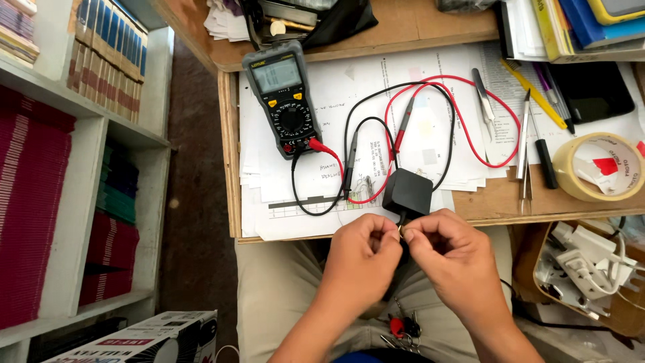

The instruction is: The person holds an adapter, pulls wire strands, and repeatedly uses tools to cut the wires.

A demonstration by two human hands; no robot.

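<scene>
The left hand (363,252) and the right hand (451,259) met knuckle to knuckle just off the table's near edge, both curled into loose fists. Thumb and forefinger of each were pinched together on something thin and pale between them, too small to make out. Directly above the pinch sat a black adapter (407,193), a smooth matte plastic block with rounded corners, and a dark lead ran from it down toward the fingers.

The adapter lay on loose white printed sheets (363,87) spread across the wooden table (494,198), whose raw plywood edge showed at the front. A black probe (352,163) and a red probe (402,128), both slim and pen-shaped, rested on the sheets, their glossy black and red wires looping back to a multimeter (284,101), a grey rubbery-cased unit with a pale screen and a round dial.

To the right lay slender metal tweezers (525,151), a yellow pen (533,94) and a black marker (545,163), then a wide roll of tan tape (598,167). A tray (537,269) of white chargers sat lower right. A bunch of keys (402,329) with a red fob hung at the person's khaki lap. Shelves (80,222) at the left held stacks of maroon, green and blue books.
</scene>
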